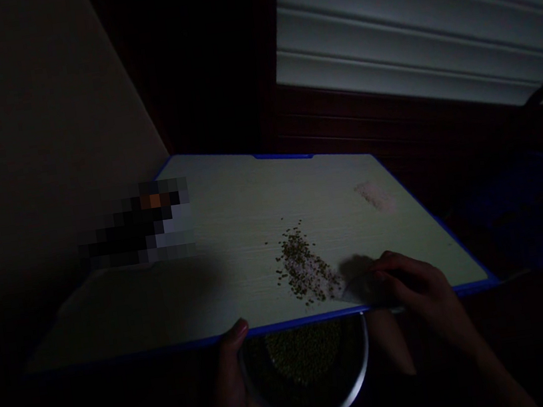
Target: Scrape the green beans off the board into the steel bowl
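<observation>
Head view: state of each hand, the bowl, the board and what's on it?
Left hand: at the bowl's side, thumb at the board's edge; grip unclear.
Right hand: fingers bent beside the pile; hold unclear.
Bowl: upright, holding green seeds, partly under the board.
Board: face up.
Pile: loose, dark seeds mixed with pale grains.
Pale patch: thinly spread, apart from the pile.

Loose pile of small dark green beans (301, 263) with whitish grains (317, 266) mixed in, near front edge of table (231, 202); few strays around. Round bowl (356, 394), rim shiny, sits below that edge, partly hidden, more green beans inside. Table pale, blue-rimmed.
</observation>
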{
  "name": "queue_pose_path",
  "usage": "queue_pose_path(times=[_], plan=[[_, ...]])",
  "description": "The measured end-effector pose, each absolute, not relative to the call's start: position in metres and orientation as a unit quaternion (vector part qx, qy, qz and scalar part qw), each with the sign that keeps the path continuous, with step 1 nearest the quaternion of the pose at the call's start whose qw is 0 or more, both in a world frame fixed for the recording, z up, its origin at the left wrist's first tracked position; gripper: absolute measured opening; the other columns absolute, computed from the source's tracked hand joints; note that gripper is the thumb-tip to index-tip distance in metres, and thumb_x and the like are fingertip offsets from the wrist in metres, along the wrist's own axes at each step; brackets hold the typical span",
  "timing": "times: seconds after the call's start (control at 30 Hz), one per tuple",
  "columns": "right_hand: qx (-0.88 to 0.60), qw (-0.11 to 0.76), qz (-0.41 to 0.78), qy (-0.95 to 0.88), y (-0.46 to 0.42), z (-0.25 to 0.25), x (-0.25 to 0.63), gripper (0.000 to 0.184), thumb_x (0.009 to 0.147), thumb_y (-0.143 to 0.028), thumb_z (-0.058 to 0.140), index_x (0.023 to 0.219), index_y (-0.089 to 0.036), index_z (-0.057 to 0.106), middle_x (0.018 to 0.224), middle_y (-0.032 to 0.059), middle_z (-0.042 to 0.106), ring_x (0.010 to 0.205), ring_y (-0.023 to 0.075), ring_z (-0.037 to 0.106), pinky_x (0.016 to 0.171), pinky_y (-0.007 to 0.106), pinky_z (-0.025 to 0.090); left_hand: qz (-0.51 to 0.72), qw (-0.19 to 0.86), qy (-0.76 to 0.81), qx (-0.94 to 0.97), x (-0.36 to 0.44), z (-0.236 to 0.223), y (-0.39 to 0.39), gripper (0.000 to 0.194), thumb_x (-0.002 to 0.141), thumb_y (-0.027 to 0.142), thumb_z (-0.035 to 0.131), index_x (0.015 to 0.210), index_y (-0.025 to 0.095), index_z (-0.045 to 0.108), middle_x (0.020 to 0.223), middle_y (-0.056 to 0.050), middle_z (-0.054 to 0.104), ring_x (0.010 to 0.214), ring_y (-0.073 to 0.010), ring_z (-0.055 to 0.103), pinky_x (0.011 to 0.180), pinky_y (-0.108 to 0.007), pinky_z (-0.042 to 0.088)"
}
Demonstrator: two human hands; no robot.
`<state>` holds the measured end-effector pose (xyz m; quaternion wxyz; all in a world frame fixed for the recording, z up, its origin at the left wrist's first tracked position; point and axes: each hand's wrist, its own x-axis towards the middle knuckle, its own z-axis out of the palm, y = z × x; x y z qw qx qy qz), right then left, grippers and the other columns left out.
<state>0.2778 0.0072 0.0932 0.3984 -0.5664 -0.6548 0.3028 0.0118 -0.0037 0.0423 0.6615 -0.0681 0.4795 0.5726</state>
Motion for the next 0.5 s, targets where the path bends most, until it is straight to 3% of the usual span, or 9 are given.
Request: queue_pose_path(times=[0.07, 0.13, 0.23, 0.33, 0.5], plan=[[-0.572, 0.405, 0.298, -0.648, 0.0072, 0.0941, 0.2758, 0.018, 0.096, -0.038, 0.065, 0.09, -0.023, 0.073, 0.083, 0.0009, 0.066, 0.076, 0.0162, 0.062, 0.066, 0.027, 0.045, 0.565, 0.658, 0.49, -0.086, 0.0135, 0.0466, -0.004, 0.026, 0.082, 0.029, 0.068, 0.105, 0.018, 0.073, 0.094, -0.007, 0.077, 0.101, -0.0282, 0.073, 0.092, -0.039, 0.062], [-0.575, 0.395, 0.29, -0.655, 0.0073, 0.0942, 0.2733, 0.018, 0.096, -0.038, 0.064, 0.09, -0.023, 0.074, 0.083, 0.0011, 0.066, 0.075, 0.0161, 0.062, 0.066, 0.027, 0.044, 0.567, 0.649, 0.493, -0.118, 0.0139, 0.048, -0.0059, 0.01, 0.086, 0.024, 0.065, 0.089, 0.019, 0.073, 0.081, -0.002, 0.075, 0.08, -0.0193, 0.073, 0.078, -0.027, 0.063], [-0.572, 0.381, 0.281, -0.67, 0.0073, 0.0933, 0.2703, 0.018, 0.096, -0.036, 0.063, 0.091, -0.023, 0.074, 0.082, 0.0015, 0.066, 0.076, 0.0166, 0.063, 0.067, 0.028, 0.045, 0.596, 0.631, 0.485, -0.108, 0.0134, 0.0451, -0.0086, 0.005, 0.085, 0.02, 0.068, 0.082, 0.022, 0.071, 0.075, 0.004, 0.073, 0.065, -0.0102, 0.068, 0.06, -0.012, 0.055], [-0.575, 0.386, 0.273, -0.667, 0.0076, 0.0928, 0.2697, 0.019, 0.097, -0.037, 0.063, 0.092, -0.023, 0.074, 0.084, 0.0021, 0.067, 0.077, 0.0173, 0.064, 0.067, 0.028, 0.046, 0.593, 0.643, 0.478, -0.085, 0.0134, 0.0418, -0.0087, 0.007, 0.084, 0.023, 0.07, 0.09, 0.024, 0.073, 0.085, 0.004, 0.076, 0.074, -0.0121, 0.07, 0.06, -0.014, 0.056], [-0.564, 0.373, 0.272, -0.685, 0.0094, 0.0942, 0.2707, 0.02, 0.098, -0.038, 0.062, 0.093, -0.023, 0.074, 0.082, 0.0019, 0.065, 0.075, 0.017, 0.062, 0.066, 0.029, 0.044, 0.592, 0.639, 0.48, -0.102, 0.0138, 0.0436, -0.007, 0.006, 0.085, 0.022, 0.069, 0.089, 0.025, 0.074, 0.084, 0.006, 0.076, 0.068, -0.0092, 0.068, 0.064, -0.012, 0.056]])
